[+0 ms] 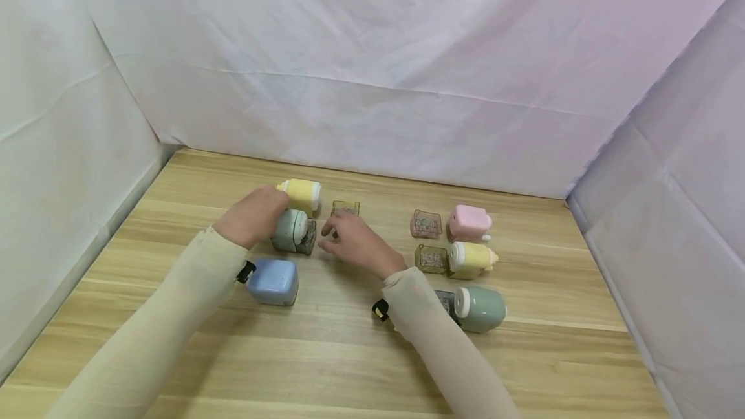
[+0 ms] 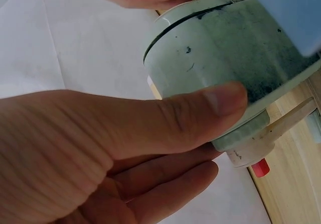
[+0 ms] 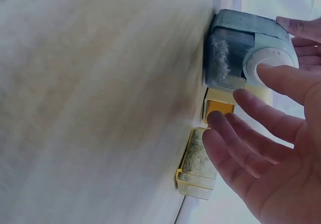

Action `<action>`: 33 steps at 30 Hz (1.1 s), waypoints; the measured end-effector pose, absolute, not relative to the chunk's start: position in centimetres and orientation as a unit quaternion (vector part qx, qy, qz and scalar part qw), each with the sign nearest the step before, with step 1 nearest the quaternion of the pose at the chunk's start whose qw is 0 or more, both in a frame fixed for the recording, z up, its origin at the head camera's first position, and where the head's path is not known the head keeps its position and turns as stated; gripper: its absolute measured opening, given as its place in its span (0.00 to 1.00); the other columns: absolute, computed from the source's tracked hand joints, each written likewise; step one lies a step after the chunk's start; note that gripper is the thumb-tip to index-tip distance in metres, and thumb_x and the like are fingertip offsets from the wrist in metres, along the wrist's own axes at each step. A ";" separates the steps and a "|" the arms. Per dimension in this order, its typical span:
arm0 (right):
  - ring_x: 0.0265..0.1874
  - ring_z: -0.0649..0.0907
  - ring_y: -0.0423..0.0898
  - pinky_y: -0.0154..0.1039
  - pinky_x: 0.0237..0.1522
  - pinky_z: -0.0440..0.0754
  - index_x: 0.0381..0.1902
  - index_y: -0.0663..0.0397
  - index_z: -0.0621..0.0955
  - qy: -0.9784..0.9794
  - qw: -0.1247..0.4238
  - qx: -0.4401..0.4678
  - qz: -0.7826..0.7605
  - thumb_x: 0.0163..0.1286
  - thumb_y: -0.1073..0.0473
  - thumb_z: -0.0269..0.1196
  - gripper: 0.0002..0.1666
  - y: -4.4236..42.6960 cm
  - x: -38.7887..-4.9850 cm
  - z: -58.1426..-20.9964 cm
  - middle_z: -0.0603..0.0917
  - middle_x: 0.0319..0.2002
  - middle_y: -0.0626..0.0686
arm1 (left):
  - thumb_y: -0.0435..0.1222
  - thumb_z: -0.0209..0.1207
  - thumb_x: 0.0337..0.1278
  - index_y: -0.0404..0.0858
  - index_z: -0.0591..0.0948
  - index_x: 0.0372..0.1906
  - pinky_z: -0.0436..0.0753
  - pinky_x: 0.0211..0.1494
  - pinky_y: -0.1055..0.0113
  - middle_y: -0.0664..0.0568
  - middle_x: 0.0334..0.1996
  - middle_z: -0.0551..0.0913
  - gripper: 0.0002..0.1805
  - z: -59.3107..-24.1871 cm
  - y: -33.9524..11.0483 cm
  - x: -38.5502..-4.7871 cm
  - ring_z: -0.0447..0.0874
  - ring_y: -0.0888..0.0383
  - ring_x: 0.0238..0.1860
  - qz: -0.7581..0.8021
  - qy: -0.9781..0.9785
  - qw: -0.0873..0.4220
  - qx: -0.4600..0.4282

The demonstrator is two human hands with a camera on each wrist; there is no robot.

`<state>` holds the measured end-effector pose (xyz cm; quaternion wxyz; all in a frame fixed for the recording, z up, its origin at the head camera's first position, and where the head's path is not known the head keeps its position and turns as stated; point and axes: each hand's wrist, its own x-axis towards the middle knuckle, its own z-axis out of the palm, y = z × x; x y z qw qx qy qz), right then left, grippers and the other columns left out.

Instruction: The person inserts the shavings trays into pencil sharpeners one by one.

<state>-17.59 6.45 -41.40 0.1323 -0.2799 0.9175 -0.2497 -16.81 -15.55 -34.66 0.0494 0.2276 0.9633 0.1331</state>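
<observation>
My left hand [image 1: 253, 217] grips a green pencil sharpener [image 1: 283, 231] on the left of the table. In the left wrist view its thumb [image 2: 200, 116] lies along the dark-smudged body, near the crank handle [image 2: 286, 126]. A clear grey drawer [image 3: 220, 61] with shavings sits partly out of the sharpener's front. My right hand [image 1: 357, 242] is just right of it, fingers spread and loosely bent. In the right wrist view its thumb overlaps the white dial [image 3: 271, 58]; I cannot tell whether it touches. Nothing is held in this hand.
A yellow sharpener [image 1: 304, 194] lies behind the green one, near a yellow shavings drawer [image 1: 346, 206]. A blue sharpener [image 1: 272, 280] stands in front. At right are pink [image 1: 469, 222], yellow [image 1: 473, 257] and second green [image 1: 484, 308] sharpeners, with shavings-filled drawers [image 1: 427, 224] beside them.
</observation>
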 end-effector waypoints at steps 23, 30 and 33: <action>0.68 0.82 0.49 0.41 0.73 0.79 0.64 0.59 0.85 0.917 0.135 -0.330 -0.179 0.82 0.50 0.63 0.23 5.1 -16.4 -42.4 0.81 0.69 0.56 | 0.12 0.62 0.50 0.30 0.86 0.33 0.83 0.35 0.53 0.41 0.30 0.86 0.13 -35.0 -15.7 -17.1 0.78 0.50 0.30 0.130 0.961 0.033 0.243; 0.70 0.81 0.48 0.39 0.75 0.77 0.64 0.59 0.84 0.913 0.123 -0.348 -0.171 0.80 0.51 0.65 0.24 4.5 -16.2 -42.4 0.80 0.71 0.56 | 0.11 0.63 0.48 0.29 0.87 0.34 0.85 0.36 0.53 0.40 0.31 0.87 0.13 -34.8 -15.6 -17.1 0.80 0.50 0.30 0.145 0.960 0.044 0.235; 0.69 0.80 0.47 0.38 0.75 0.77 0.64 0.58 0.84 0.914 0.120 -0.348 -0.169 0.79 0.50 0.66 0.24 4.3 -16.0 -42.3 0.79 0.71 0.55 | 0.11 0.63 0.48 0.29 0.88 0.34 0.86 0.37 0.52 0.39 0.32 0.88 0.13 -34.8 -15.6 -17.0 0.81 0.50 0.31 0.148 0.961 0.047 0.231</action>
